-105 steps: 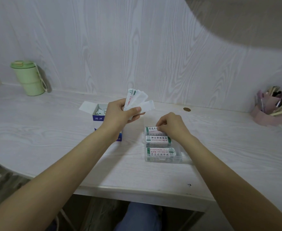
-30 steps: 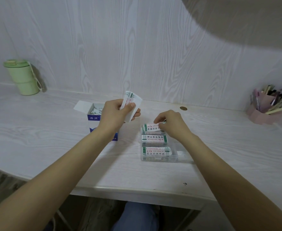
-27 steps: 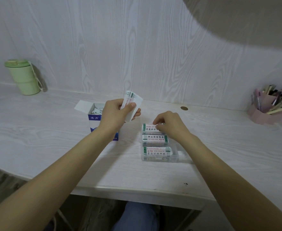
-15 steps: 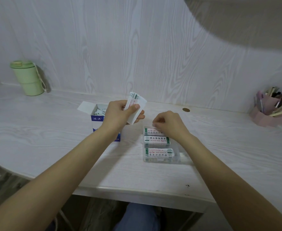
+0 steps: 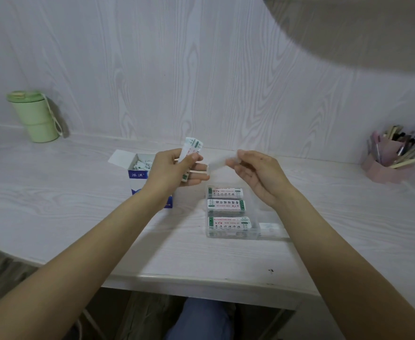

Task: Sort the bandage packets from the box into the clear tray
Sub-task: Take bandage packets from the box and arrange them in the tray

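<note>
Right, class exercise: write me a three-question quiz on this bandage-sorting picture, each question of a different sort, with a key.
1. True or false: the clear tray shows three printed packets lying in a row from far to near.
2. Which hand grips the bunch of packets? A) left hand B) right hand
3. Fill in: the open box stands on the ___ side of the tray.

Key: 1 true; 2 A; 3 left. The right hand pinches one blurred packet.
</note>
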A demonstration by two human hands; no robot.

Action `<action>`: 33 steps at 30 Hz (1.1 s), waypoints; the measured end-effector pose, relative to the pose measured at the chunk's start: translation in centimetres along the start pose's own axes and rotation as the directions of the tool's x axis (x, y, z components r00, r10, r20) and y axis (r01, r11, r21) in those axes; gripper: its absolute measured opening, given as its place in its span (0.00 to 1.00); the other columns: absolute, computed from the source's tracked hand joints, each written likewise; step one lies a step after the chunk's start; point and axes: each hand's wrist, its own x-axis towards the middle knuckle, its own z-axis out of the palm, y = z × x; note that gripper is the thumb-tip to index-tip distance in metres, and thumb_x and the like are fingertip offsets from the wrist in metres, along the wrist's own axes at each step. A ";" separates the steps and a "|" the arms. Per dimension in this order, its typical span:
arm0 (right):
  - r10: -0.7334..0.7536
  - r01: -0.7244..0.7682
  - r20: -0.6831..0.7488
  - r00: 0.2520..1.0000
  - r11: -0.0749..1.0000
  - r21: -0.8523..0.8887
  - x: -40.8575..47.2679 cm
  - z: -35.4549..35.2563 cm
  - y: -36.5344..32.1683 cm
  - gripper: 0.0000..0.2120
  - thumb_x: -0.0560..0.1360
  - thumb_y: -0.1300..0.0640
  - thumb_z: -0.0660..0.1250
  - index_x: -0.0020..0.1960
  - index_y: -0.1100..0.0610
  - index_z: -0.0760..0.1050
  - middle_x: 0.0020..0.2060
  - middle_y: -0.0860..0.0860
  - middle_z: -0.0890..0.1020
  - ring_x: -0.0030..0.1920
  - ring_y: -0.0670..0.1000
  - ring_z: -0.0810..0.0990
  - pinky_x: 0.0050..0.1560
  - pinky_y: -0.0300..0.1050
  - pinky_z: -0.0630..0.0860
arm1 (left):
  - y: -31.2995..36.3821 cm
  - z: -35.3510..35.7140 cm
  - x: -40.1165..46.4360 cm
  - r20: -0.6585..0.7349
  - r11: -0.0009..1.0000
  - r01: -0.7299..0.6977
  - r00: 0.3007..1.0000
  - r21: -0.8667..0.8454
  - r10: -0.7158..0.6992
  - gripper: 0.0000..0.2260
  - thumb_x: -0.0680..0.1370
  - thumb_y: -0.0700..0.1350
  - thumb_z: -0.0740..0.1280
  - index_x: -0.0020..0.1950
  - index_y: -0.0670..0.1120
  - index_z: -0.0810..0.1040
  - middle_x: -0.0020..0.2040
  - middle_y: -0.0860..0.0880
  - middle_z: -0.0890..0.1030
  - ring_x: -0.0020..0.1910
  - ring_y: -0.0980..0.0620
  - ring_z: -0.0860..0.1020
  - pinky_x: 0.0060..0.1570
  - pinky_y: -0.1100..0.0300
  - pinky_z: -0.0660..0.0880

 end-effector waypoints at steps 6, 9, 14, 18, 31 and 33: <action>-0.073 0.058 -0.014 0.997 0.881 -0.469 0.7 -1.6 0.9 0.07 0.71 0.69 0.71 0.48 0.63 0.78 0.37 0.55 0.81 0.36 0.46 0.82 0.42 0.33 0.77 | -0.1 0.0 0.3 -0.023 0.999 -0.043 0.999 -0.008 0.043 0.06 0.79 0.42 0.65 0.46 0.42 0.79 0.37 0.47 0.84 0.33 0.51 0.84 0.33 0.63 0.80; -0.150 0.081 -0.014 0.989 0.610 -0.788 1.2 -1.7 1.4 0.07 0.71 0.65 0.72 0.49 0.59 0.81 0.36 0.47 0.78 0.37 0.40 0.76 0.38 0.30 0.72 | -0.2 0.3 0.3 0.003 0.999 -0.037 0.999 0.007 0.037 0.06 0.79 0.42 0.64 0.47 0.41 0.79 0.37 0.46 0.84 0.33 0.50 0.84 0.34 0.62 0.80; -0.177 0.137 0.088 0.980 0.284 -0.949 1.4 -1.1 2.5 0.06 0.72 0.65 0.70 0.48 0.59 0.81 0.37 0.46 0.77 0.35 0.39 0.71 0.32 0.24 0.66 | -0.4 0.6 0.2 0.020 0.999 -0.028 0.999 0.039 0.027 0.05 0.79 0.41 0.64 0.47 0.42 0.79 0.38 0.45 0.84 0.33 0.51 0.84 0.35 0.62 0.81; -0.121 0.129 0.120 0.985 0.067 -0.989 1.7 -0.7 3.4 0.08 0.74 0.63 0.68 0.51 0.57 0.81 0.50 0.52 0.81 0.50 0.50 0.78 0.48 0.40 0.73 | -0.3 0.6 0.2 0.020 0.998 -0.038 0.999 0.044 0.037 0.05 0.79 0.41 0.64 0.48 0.41 0.78 0.38 0.45 0.83 0.34 0.51 0.84 0.36 0.63 0.81; -0.187 -0.048 -0.029 0.982 -0.100 -0.994 2.1 -0.8 1.6 0.13 0.76 0.52 0.67 0.52 0.61 0.80 0.56 0.57 0.72 0.64 0.56 0.64 0.47 0.46 0.69 | 0.0 0.9 -0.2 0.042 0.998 -0.060 0.997 0.027 0.059 0.05 0.80 0.41 0.63 0.47 0.42 0.78 0.36 0.46 0.83 0.33 0.52 0.84 0.35 0.64 0.80; -0.144 -0.075 -0.051 0.988 -0.164 -0.984 1.9 -0.5 1.6 0.17 0.75 0.48 0.67 0.50 0.63 0.77 0.59 0.58 0.69 0.65 0.57 0.61 0.53 0.47 0.68 | 0.1 0.9 -0.3 0.044 0.997 -0.067 0.997 0.025 0.066 0.05 0.80 0.41 0.63 0.47 0.42 0.78 0.36 0.46 0.83 0.33 0.52 0.84 0.34 0.64 0.80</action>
